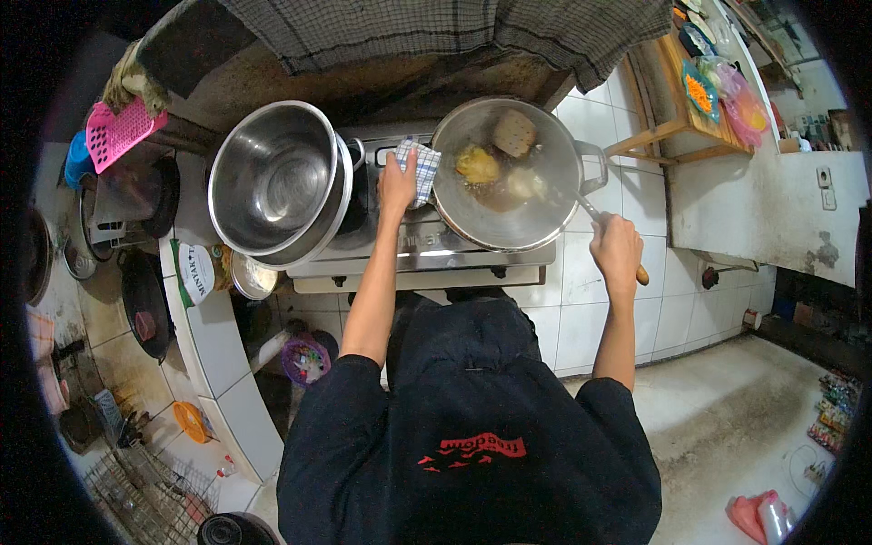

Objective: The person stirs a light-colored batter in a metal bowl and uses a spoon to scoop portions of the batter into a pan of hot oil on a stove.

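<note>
A large metal wok (463,211) sits on the right side of a gas stove (436,255), with shallow brown oil in it. A golden fried piece (477,165) and a paler piece (526,184) lie in the oil. My left hand (398,182) presses a folded checked cloth (426,167) against the wok's left side, where the handle is hidden. In my right hand (616,251) is the wooden handle of a metal cooking utensil (589,208) that reaches over the right rim. Whether the brown perforated square (514,133) is its head or food, I cannot tell.
Stacked steel basins (272,180) occupy the stove's left side. Beside them are an oil pouch (196,272) and a bowl of white powder (253,276). Checked fabric (409,30) hangs beyond the stove. A wooden table (664,68) at right bears shredded orange food (699,92).
</note>
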The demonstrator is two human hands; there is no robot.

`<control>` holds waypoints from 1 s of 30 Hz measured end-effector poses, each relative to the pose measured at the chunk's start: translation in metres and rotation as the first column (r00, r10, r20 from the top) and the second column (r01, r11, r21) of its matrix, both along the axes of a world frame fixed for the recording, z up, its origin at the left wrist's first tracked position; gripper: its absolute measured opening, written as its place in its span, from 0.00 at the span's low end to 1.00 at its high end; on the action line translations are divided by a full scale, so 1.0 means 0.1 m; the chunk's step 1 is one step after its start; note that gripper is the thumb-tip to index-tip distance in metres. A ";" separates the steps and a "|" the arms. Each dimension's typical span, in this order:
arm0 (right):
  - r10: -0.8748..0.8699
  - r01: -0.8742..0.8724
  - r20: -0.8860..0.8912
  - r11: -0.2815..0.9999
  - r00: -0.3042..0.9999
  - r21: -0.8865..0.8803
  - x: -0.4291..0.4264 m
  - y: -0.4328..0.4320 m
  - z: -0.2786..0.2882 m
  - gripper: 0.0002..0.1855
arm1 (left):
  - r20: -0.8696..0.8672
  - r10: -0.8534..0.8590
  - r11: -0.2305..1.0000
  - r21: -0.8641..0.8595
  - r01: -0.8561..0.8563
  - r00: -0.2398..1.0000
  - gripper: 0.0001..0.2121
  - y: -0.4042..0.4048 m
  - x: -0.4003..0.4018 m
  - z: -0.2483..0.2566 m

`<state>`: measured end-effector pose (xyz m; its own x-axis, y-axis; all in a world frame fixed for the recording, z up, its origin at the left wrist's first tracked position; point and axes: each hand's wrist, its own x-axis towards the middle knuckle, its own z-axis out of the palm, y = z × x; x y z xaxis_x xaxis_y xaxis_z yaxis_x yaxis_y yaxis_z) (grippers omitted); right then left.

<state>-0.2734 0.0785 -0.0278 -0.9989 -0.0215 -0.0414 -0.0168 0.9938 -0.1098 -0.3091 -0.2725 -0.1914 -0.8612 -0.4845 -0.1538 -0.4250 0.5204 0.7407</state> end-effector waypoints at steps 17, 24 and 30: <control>-0.016 0.012 0.048 0.996 0.999 0.092 -0.03 0.09 -0.05 0.06 | 0.063 0.018 0.999 0.034 -0.021 0.998 0.31 0.06 0.00 0.17; 0.050 -0.050 0.035 0.999 0.998 0.000 -0.12 0.02 -0.10 0.07 | -0.002 0.028 1.000 -0.013 -0.028 1.000 0.28 0.06 -0.01 0.08; 0.009 -0.012 0.044 0.997 0.999 0.080 -0.18 0.17 0.05 0.07 | -0.040 0.024 0.998 -0.059 -0.027 0.999 0.27 0.04 0.00 0.01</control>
<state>-0.2917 0.0959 -0.0228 -0.9959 -0.0267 -0.0865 -0.0241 0.9992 -0.0307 -0.3095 -0.2683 -0.1905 -0.8533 -0.5136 -0.0900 -0.4097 0.5535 0.7251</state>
